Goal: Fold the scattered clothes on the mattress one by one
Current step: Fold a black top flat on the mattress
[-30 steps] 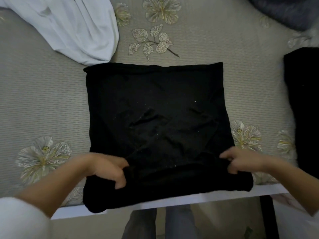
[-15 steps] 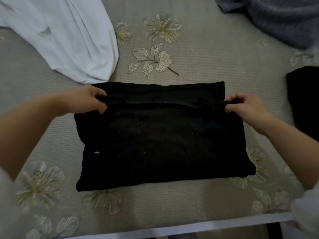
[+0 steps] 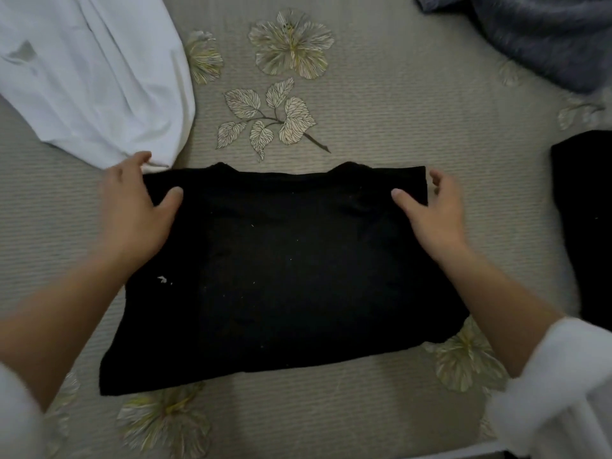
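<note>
A black garment (image 3: 281,266) lies folded into a wide rectangle on the floral mattress (image 3: 381,111), its doubled edge on the far side. My left hand (image 3: 135,210) rests on its far left corner, thumb spread on the cloth and fingers loose past the edge. My right hand (image 3: 433,210) rests at the far right corner the same way, thumb on top and fingers slightly bent beside the edge. Neither hand clamps the fabric.
A crumpled white garment (image 3: 86,77) lies at the far left, almost touching my left fingers. A grey fuzzy garment (image 3: 536,34) is bunched at the far right. Another black piece (image 3: 586,210) sits at the right edge. The mattress's near edge runs along the bottom right.
Both hands carried the garment's near edge up and over to the far edge, halving it. The pinch at the corners has loosened, and the hands now lie on the cloth.
</note>
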